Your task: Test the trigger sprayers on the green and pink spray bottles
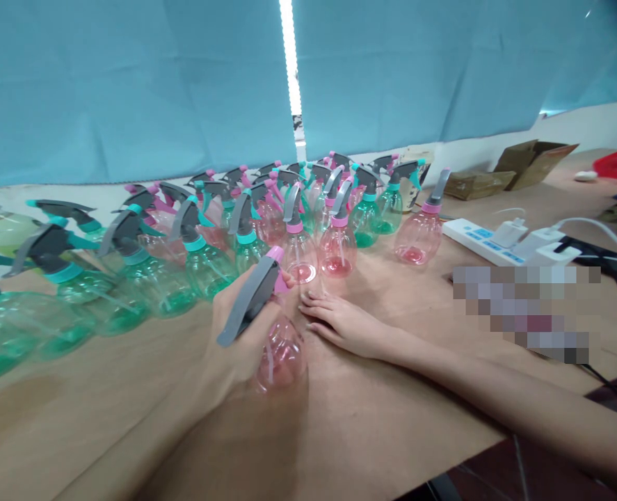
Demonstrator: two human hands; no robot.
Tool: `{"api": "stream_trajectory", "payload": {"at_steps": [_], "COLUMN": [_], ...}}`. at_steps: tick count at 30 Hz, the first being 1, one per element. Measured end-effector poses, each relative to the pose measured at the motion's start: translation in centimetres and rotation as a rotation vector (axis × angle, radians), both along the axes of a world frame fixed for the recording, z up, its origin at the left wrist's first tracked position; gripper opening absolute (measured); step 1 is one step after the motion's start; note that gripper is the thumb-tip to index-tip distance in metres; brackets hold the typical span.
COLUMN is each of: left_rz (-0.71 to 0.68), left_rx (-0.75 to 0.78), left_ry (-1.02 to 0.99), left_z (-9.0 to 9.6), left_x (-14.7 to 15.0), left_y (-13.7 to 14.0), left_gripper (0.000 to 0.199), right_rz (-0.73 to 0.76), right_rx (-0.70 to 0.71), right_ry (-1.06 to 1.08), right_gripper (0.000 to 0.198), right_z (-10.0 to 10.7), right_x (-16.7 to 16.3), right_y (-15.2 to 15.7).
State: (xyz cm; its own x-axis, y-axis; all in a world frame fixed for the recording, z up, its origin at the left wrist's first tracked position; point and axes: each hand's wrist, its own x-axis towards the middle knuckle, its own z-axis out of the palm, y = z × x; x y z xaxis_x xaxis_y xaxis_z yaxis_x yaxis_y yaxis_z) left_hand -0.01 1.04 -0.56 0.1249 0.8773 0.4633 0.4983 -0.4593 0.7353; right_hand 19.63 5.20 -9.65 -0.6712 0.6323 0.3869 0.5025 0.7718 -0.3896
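Observation:
My left hand is wrapped round the neck of a pink spray bottle with a grey and pink trigger head, close to the tabletop. Just right of it, my right hand lies flat on the table with fingers stretched out and nothing in them. Beyond my hands stand a clear pink spray bottle and another pink spray bottle. Green spray bottles form a row toward the left. One more pink spray bottle stands apart on the right.
Several more spray bottles crowd the table's back, before a blue sheet. On the right lie a white power strip with chargers and cables, and a blurred-out object. Open cardboard boxes sit at the back right. The table edge runs at lower right.

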Motion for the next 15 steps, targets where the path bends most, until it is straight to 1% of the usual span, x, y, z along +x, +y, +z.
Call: {"api": "stream_trajectory", "payload": {"at_steps": [3,9,13,15], "left_rz": [-0.02,0.007,-0.008,-0.021], "left_rx": [-0.017,-0.072,-0.081,-0.067], "left_ry": [-0.016,-0.039,-0.071,-0.082], "left_z": [0.51,0.75,0.9,0.9], "left_x": [0.23,0.54,0.63,0.57], "left_y": [-0.16,-0.56,-0.64,-0.6], "left_gripper": [0.015,0.013,0.006,0.006], "right_rz": [-0.005,-0.001,-0.006,-0.004], "right_rx": [0.003,0.008,0.011,0.01], "right_ry": [0.0,-0.012,-0.003,0.003], "right_gripper": [0.036,0.039,0.037,0.036], "right_z": [-0.06,-0.14,-0.22,-0.28], "right_x": [-0.01,0.02,0.02,0.02], "right_y": [0.01,0.1,0.15,0.16]}}
